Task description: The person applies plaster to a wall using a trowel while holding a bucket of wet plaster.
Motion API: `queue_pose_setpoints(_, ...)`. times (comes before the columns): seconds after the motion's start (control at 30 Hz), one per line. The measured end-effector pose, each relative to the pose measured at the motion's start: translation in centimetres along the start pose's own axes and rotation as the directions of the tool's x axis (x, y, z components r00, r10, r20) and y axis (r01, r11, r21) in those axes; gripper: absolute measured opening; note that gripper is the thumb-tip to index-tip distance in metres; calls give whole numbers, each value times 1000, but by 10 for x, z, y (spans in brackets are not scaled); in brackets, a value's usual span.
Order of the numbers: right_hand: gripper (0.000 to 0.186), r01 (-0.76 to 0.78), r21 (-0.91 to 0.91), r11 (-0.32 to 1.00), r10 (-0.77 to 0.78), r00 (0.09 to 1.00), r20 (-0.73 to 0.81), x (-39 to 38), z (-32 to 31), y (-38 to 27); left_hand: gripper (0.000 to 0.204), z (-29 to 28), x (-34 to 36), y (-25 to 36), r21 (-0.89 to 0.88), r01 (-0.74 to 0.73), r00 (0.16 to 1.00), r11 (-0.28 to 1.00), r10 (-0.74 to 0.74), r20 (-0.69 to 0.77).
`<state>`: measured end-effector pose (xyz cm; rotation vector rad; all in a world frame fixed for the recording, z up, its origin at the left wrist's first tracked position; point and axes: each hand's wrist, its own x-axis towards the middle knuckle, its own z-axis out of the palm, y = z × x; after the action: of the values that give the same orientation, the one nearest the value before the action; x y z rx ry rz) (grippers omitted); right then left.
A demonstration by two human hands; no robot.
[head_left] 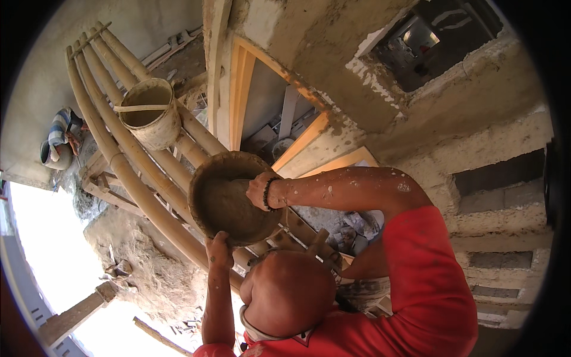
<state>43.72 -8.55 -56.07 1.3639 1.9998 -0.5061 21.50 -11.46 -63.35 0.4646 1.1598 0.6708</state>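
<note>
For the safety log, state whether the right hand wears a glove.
No: the right hand shows bare skin beside a dark bracelet.

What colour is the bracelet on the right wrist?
Black or very dark: the bracelet looks beaded and shows best in the head view.

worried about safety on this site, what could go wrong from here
The basin appears to rest on rounded bamboo poles with gaps between them, so it might tip or slide if the left hand lost the rim.

The bare right hand is at the grey mix inside, which could irritate skin if it contains cement.

The bucket stands on the same poles and might topple if they shift.
</note>
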Motion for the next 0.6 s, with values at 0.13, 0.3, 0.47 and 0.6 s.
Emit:
queue_pose_setpoints(0.13, 30, 91, 134, 987, -120, 967, 225, 6, 4, -9, 15, 12, -2, 6, 16, 7, 997, 1000, -6, -76)
queue_pose_setpoints(0.3, 31, -222, 736, 639, -52, 943, 329, -30, -20, 0, 10, 3, 3, 2, 8, 36, 999, 999, -36, 6)
queue_pose_setpoints(0.47, 25, 176, 658, 732, 61, 945, -320, -68, -10, 34, 18, 3, 2, 4, -16, 21, 1000, 1000, -21, 13)
queue_pose_setpoints(0.6, 23, -92, 379, 921, 235, 906, -352, -57, -4, 9, 25, 14, -8, 15, -42, 19, 999, 999, -20, -28)
